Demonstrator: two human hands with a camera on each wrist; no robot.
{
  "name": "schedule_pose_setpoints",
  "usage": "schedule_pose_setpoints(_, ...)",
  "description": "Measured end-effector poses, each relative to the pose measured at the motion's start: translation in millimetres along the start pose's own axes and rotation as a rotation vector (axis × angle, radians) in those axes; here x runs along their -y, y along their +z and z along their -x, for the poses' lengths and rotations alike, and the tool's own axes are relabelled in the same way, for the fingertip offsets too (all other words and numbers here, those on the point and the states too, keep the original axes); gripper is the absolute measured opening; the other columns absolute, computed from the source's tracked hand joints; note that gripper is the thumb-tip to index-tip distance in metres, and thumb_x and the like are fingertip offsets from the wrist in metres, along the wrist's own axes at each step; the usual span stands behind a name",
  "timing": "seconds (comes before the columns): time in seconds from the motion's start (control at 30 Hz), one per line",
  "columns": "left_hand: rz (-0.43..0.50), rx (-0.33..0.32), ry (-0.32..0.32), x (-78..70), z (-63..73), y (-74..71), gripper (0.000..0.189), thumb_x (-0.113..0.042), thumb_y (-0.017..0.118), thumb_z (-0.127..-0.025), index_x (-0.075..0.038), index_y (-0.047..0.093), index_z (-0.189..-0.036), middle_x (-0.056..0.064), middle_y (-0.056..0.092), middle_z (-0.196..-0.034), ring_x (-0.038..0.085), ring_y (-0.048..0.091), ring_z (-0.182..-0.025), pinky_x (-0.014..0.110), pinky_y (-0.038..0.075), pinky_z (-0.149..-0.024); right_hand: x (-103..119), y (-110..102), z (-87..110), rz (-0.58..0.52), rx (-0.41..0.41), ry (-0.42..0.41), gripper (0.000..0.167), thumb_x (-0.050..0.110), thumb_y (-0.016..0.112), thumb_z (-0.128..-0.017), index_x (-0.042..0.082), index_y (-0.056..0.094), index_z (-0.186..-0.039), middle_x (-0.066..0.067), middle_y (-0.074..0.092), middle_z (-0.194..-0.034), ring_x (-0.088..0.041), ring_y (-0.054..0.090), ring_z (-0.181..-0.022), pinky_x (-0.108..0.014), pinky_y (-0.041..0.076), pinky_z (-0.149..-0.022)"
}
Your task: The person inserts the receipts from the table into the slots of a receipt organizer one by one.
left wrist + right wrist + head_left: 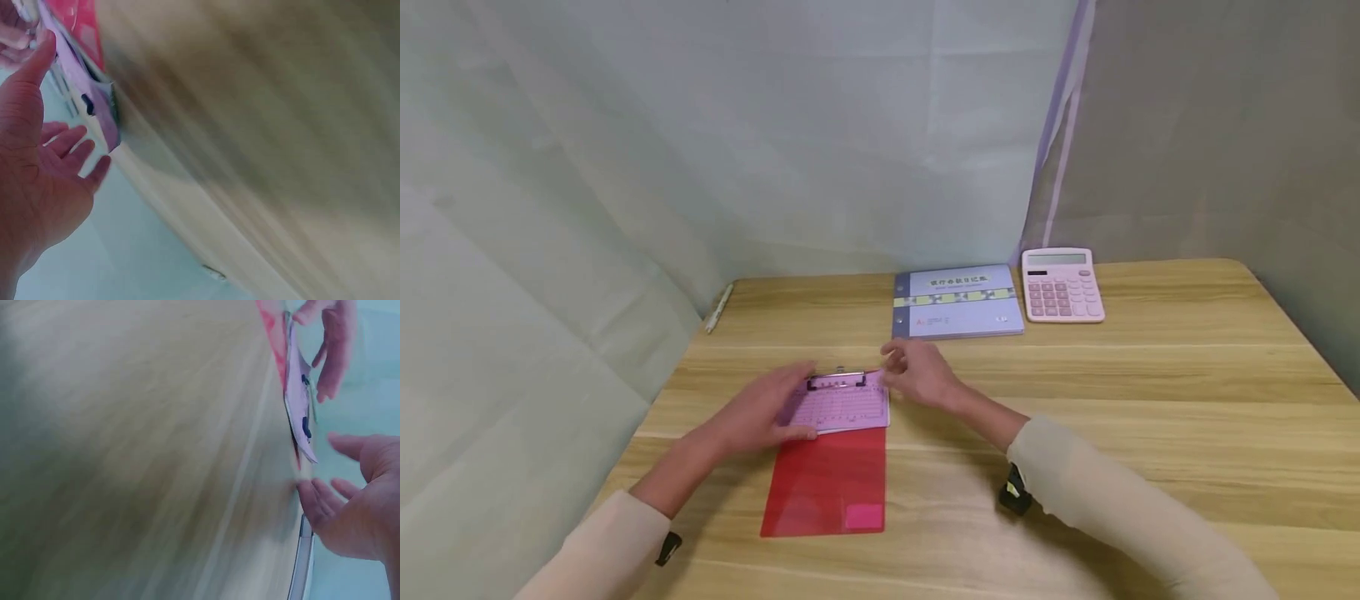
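Note:
On the wooden table lies a red clipboard [827,483] with a metal clip [837,381] across its top. A pad of pink printed forms [842,408] sits at the clip end, slightly askew, its edges lifted in the wrist views. My left hand [767,408] is spread at the left edge of the forms, thumb by their lower edge and fingers near the clip. At the upper right corner my right hand [921,375] hovers with loosely bent fingers. The right wrist view has that hand [356,500] apart from the forms [297,400], holding nothing.
A blue-grey account book [958,304] lies behind the right hand, with a pink calculator [1062,286] to its right. A white pen [718,308] rests at the table's back left corner. Grey cloth [850,150] hangs behind the table [1112,433].

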State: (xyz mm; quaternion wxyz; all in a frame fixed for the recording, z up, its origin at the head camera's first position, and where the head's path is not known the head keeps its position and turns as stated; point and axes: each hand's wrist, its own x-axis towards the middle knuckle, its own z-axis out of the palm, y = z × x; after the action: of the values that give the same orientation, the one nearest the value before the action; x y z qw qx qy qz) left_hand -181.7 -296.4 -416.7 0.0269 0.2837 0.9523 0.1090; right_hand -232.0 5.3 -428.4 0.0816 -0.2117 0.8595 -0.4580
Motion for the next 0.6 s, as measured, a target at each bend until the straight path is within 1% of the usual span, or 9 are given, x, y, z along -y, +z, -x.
schedule_pose_setpoints(0.03, 0.009, 0.001, -0.004, 0.5, 3.2, 2.0, 0.109, -0.053, 0.087, -0.086, 0.004, 0.034, -0.162, 0.023, 0.042, -0.163, 0.042, 0.042, -0.149, 0.059, 0.037, -0.118, -0.4, -0.1, 1.5, 0.013, 0.006, -0.024, 0.055, 0.009, 0.084, -0.092, -0.003, 0.062, -0.140, -0.017, 0.072, -0.125, -0.031, 0.072, -0.109, -0.039, 0.058, -0.093)
schedule_pose_setpoints(0.1, 0.028, 0.003, -0.022, 0.5, 9.6, 4.7, 0.115, -0.058, 0.085, -0.085, 0.003, 0.029, -0.164, 0.022, 0.036, -0.167, 0.041, 0.037, -0.152, 0.060, 0.035, -0.119, -1.8, 0.0, 5.2, 0.051, 0.031, -0.076, 0.070, 0.014, 0.088, -0.090, -0.003, 0.054, -0.149, -0.019, 0.065, -0.141, -0.034, 0.063, -0.129, -0.043, 0.049, -0.109)
schedule_pose_setpoints(0.2, 0.057, -0.003, -0.043, -0.2, 18.1, 7.4, 0.121, -0.062, 0.084, -0.083, 0.001, 0.023, -0.167, 0.020, 0.030, -0.170, 0.041, 0.032, -0.155, 0.061, 0.032, -0.120, -4.9, 0.8, 12.4, 0.118, 0.098, -0.121, 0.094, 0.025, 0.093, -0.085, -0.002, 0.041, -0.159, -0.018, 0.051, -0.158, -0.034, 0.047, -0.147, -0.045, 0.036, -0.120)
schedule_pose_setpoints(0.3, 0.073, -0.012, -0.046, -2.0, 26.0, 9.6, 0.126, -0.066, 0.083, -0.082, 0.000, 0.019, -0.168, 0.020, 0.026, -0.172, 0.041, 0.027, -0.157, 0.064, 0.029, -0.121, -8.1, 3.2, 21.7, 0.192, 0.154, -0.181, 0.114, 0.038, 0.097, -0.079, -0.001, 0.031, -0.164, -0.017, 0.040, -0.166, -0.033, 0.036, -0.155, -0.044, 0.030, -0.124)
schedule_pose_setpoints(0.37, 0.062, -0.013, -0.043, -3.2, 30.6, 11.5, 0.128, -0.069, 0.081, -0.082, 0.000, 0.017, -0.168, 0.020, 0.023, -0.173, 0.041, 0.025, -0.157, 0.064, 0.028, -0.121, -10.0, 5.3, 27.4, 0.229, 0.176, -0.231, 0.121, 0.045, 0.098, -0.075, 0.000, 0.029, -0.164, -0.015, 0.040, -0.166, -0.030, 0.038, -0.153, -0.043, 0.032, -0.123)
schedule_pose_setpoints(0.43, 0.051, -0.013, -0.035, -4.5, 34.5, 13.6, 0.130, -0.072, 0.079, -0.081, 0.001, 0.017, -0.168, 0.020, 0.022, -0.173, 0.042, 0.025, -0.158, 0.065, 0.027, -0.121, -11.2, 6.8, 33.7, 0.261, 0.189, -0.270, 0.128, 0.051, 0.098, -0.072, -0.001, 0.026, -0.165, -0.016, 0.036, -0.168, -0.031, 0.035, -0.155, -0.044, 0.031, -0.124)
schedule_pose_setpoints(0.53, 0.039, -0.001, -0.032, -5.7, 39.2, 16.3, 0.133, -0.076, 0.078, -0.079, 0.001, 0.017, -0.168, 0.020, 0.022, -0.174, 0.041, 0.024, -0.158, 0.064, 0.025, -0.121, -11.8, 8.4, 41.9, 0.325, 0.215, -0.287, 0.135, 0.061, 0.095, -0.071, 0.001, 0.020, -0.168, -0.016, 0.027, -0.173, -0.031, 0.027, -0.158, -0.045, 0.027, -0.125)
schedule_pose_setpoints(0.6, 0.039, 0.017, -0.040, -6.0, 41.3, 17.2, 0.134, -0.078, 0.077, -0.078, 0.000, 0.017, -0.168, 0.019, 0.021, -0.174, 0.040, 0.023, -0.159, 0.064, 0.023, -0.122, -11.5, 8.9, 46.6, 0.375, 0.223, -0.282, 0.140, 0.065, 0.092, -0.071, 0.000, 0.016, -0.169, -0.018, 0.017, -0.175, -0.034, 0.017, -0.161, -0.047, 0.022, -0.126)
